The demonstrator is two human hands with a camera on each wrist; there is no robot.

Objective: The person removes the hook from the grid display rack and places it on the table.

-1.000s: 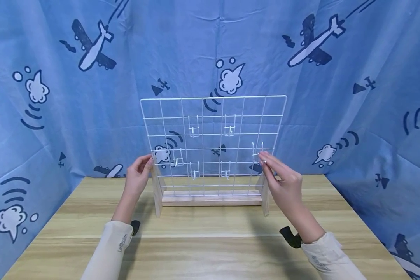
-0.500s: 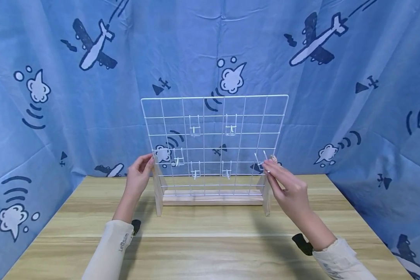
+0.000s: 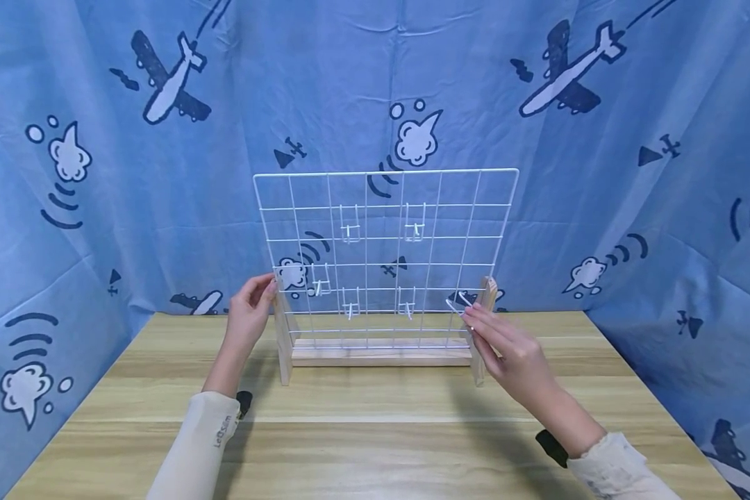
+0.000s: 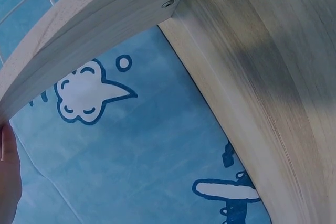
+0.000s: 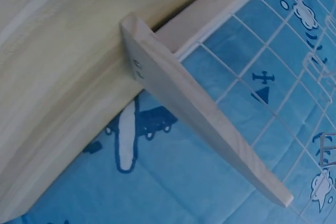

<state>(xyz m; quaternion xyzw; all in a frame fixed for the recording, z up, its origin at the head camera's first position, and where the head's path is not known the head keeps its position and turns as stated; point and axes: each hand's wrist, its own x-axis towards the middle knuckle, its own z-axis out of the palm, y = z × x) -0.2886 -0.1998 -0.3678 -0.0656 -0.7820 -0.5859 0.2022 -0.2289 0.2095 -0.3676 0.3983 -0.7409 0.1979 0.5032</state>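
Note:
A white wire grid (image 3: 385,237) stands upright in a wooden stand (image 3: 381,357). My left hand (image 3: 248,305) holds the top of the left wooden post (image 3: 282,340) between thumb and fingers; only its edge shows in the left wrist view. Near the right post (image 3: 489,294), my right hand (image 3: 512,347) pinches a white wire hook (image 3: 451,304), its two prongs pointing up and left in front of the grid. Several like it hang on the grid, among them an upper left hook (image 3: 351,232) and an upper right hook (image 3: 414,232). The right wrist view shows no right hand.
The stand rests on a wood-grain table (image 3: 375,444) near its back edge. A blue curtain (image 3: 162,180) printed with planes and clouds surrounds the table's back and sides. A black wrist strap piece (image 3: 551,448) juts from the right forearm.
My right hand has drawn the hook down off the right side of the grid, and the hook has tipped leftward. My left hand stays at the left post.

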